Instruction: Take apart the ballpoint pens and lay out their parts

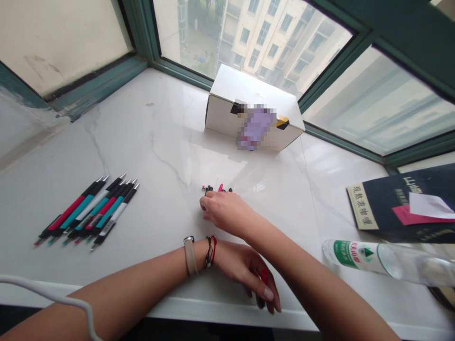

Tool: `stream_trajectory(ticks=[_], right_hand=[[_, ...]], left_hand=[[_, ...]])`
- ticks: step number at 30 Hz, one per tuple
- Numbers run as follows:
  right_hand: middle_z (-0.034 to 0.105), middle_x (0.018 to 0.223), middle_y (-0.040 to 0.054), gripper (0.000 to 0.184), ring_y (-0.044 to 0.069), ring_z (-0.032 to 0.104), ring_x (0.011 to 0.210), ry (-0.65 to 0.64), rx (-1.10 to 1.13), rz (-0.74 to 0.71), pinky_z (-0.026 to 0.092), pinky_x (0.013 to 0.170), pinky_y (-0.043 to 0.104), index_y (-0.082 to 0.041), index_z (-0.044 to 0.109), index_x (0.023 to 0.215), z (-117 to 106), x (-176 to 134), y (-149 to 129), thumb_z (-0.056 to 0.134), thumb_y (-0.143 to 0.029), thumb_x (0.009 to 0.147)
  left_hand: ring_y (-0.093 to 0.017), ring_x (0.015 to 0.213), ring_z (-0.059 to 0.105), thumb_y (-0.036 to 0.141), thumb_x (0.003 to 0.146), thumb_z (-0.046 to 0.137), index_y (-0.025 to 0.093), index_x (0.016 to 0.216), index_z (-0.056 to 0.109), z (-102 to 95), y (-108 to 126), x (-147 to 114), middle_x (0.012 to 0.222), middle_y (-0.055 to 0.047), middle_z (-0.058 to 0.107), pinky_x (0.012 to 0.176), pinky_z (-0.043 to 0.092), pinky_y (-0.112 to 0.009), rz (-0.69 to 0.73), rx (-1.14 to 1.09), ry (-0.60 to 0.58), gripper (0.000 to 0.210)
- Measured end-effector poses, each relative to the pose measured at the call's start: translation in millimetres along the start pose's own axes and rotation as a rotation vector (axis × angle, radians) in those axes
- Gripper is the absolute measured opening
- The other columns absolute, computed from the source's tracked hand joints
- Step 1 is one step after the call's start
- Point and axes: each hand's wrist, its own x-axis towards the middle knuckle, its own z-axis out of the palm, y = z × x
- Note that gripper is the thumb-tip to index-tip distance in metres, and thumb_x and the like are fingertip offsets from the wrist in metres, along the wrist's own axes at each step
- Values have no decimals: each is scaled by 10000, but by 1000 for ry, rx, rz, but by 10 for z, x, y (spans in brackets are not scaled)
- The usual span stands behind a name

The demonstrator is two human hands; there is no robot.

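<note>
My left hand (241,270), with a watch and red and black bracelets at the wrist, reaches under my right forearm near the front edge of the table. Its fingers are curled round a pen (264,276) with red and black parts, mostly covered by the fingers. Farther in, my right hand (223,208) is closed, palm down, over a cluster of small pen parts (220,187) in black, red and clear. Whatever its fingers pinch is hidden. To the left lie several click pens (88,208) in a slanted row, with red, teal and white barrels and black grips.
A white box (220,111) stands against the window, a blurred purple item at its front. On the right are a clear water bottle (384,259) lying on its side and a dark package (384,189) with papers on it. A white cable (46,293) crosses my left forearm.
</note>
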Motion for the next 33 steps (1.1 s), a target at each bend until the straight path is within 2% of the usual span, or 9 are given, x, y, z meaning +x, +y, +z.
stream_trajectory(ticks=[4,9,16,26,33], right_hand=[[651,904,61,53,162,603,720,-6,2,6,373,576,262,-181,622,924,-14,-13,6,612,-202,876],[636,978,65,157,167,608,777,11,7,29,385,614,262,-187,619,993,-55,-35,52,661,-222,845],[635,995,63,163,181,618,820,-8,-2,76,390,627,269,-186,633,993,-52,-72,109,660,-262,850],[635,971,64,197,198,600,878,-2,3,4,397,659,275,-184,630,1012,-45,-7,119,688,-232,830],[625,937,76,98,193,581,866,-14,-3,-49,409,700,286,-165,644,936,-57,10,94,660,-192,843]], left_hand=[[-225,984,682,491,870,568,258,1074,713,8,-17,-1,1011,-48,717,796,591,-328,30,-28,78,341],[-197,962,678,527,849,586,235,1095,706,-2,-80,25,1034,-54,706,809,579,-305,0,-68,77,401],[-170,944,662,528,843,602,176,1104,693,-9,-119,54,1014,-68,695,783,562,-270,-26,-93,92,447],[-161,898,670,527,842,606,195,1059,698,-3,-119,50,1010,-56,694,779,559,-280,-22,-118,116,406],[-172,916,671,518,858,586,203,1071,699,-1,-125,48,1017,-57,695,785,560,-284,-20,-91,113,397]])
